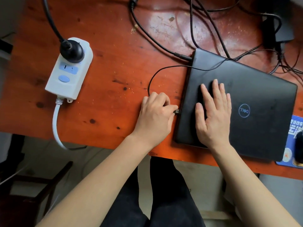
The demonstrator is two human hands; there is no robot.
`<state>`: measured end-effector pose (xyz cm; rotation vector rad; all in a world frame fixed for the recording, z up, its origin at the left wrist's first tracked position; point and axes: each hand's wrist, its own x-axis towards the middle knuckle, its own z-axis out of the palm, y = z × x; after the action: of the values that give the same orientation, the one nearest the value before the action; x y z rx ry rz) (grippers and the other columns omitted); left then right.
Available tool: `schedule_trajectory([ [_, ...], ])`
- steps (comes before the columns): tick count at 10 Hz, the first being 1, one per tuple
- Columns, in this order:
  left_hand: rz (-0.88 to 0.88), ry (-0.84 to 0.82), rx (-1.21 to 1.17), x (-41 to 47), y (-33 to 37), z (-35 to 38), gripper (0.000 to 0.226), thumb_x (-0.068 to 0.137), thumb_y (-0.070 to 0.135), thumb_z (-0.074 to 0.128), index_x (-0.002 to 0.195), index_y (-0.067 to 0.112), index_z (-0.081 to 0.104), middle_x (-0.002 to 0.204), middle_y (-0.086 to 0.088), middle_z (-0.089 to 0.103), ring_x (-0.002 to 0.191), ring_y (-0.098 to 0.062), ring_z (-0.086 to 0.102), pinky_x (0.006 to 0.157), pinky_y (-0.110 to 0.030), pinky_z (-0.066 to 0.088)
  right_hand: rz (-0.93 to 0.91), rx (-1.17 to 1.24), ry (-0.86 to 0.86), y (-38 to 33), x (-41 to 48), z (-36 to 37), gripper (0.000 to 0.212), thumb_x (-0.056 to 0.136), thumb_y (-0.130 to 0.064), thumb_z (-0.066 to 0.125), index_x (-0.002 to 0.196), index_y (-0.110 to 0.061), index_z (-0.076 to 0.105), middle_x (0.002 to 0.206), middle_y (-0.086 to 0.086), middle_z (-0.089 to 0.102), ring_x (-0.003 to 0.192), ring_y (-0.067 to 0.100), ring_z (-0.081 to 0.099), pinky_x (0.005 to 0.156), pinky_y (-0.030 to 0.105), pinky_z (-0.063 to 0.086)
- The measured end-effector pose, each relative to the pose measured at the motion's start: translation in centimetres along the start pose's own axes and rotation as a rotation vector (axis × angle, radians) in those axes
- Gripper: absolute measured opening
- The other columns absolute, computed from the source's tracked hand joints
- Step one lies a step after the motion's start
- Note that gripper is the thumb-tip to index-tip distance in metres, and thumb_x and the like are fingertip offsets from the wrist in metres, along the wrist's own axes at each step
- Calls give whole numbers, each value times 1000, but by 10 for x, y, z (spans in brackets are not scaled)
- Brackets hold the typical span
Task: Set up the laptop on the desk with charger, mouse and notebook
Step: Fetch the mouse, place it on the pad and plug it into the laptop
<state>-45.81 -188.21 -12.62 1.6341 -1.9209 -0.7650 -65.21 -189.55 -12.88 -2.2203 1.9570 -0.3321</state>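
A closed black laptop (255,99) lies on the orange wooden desk (114,66). My right hand (214,112) rests flat on its lid, fingers spread. My left hand (155,118) pinches a small USB plug (226,111) at the laptop's left edge; its thin black cable (157,74) loops back over the lid. A thicker charger cable (147,35) is plugged into the laptop's far left corner. The black charger brick (278,28) lies at the far right. A dark mouse (299,145) sits on a blue mouse pad (293,128) at the right edge, mostly cut off.
A white power strip (68,69) with a black plug (71,48) in it lies at the left; its white cord (56,122) hangs over the desk's near edge. Several black cables tangle at the far right. A dark chair (32,185) stands below left.
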Motion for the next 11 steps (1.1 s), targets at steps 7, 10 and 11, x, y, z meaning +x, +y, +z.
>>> schedule_trajectory([
  [7, 219, -132, 18, 10, -14, -9, 18, 85, -1, 69, 103, 1, 71, 94, -9, 61, 88, -26, 51, 76, -38, 42, 12, -8, 6, -1, -1, 1, 54, 100, -31, 41, 152, -19, 42, 164, 12, 28, 154, 29, 19, 126, 48, 11],
  [10, 192, -98, 77, 7, -10, -10, 15, 87, 10, 68, 101, 9, 72, 94, -4, 63, 86, -26, 55, 77, -41, 38, 7, -15, 12, -3, 0, 1, 54, 99, -31, 41, 151, -17, 43, 164, 12, 28, 154, 30, 20, 125, 51, 13],
  [11, 193, -84, 73, -2, -14, -9, 17, 87, 16, 70, 103, 12, 72, 93, -2, 63, 84, -23, 55, 76, -38, 37, 14, -7, 14, -4, 0, 1, 54, 99, -31, 42, 151, -18, 44, 164, 12, 29, 154, 30, 20, 124, 51, 14],
])
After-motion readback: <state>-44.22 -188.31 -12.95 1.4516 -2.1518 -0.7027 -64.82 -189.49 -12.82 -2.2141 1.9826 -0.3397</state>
